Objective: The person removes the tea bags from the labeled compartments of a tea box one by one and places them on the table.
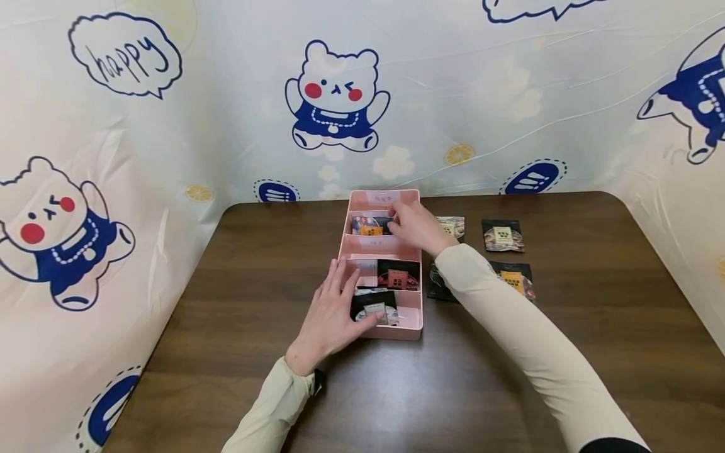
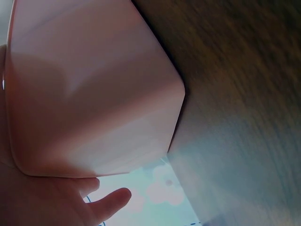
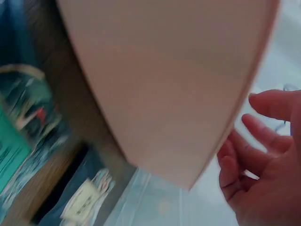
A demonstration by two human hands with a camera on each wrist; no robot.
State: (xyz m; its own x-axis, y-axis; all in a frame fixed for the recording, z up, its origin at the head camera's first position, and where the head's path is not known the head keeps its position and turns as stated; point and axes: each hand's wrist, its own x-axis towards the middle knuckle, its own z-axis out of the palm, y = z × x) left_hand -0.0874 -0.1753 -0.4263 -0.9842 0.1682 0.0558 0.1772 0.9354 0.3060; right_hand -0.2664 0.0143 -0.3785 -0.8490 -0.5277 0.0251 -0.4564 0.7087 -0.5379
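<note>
Pink compartment box (image 1: 396,335): on bench (image 1: 255,283), far end at back edge; black sachets (image 1: 398,279) inside. Left hand (image 1: 328,318): fingers spread, released, on box's left side. Right hand (image 1: 420,226): fingers bent beside orange-labelled sachet (image 1: 370,231); grasp cannot be told. Loose sachets (image 1: 503,235): right of box. Bench: dark wood grain, rounded far corners. Surround: pale cloth (image 1: 226,126), printed bears (image 1: 334,126), "happy" bubble (image 1: 124,56).
</note>
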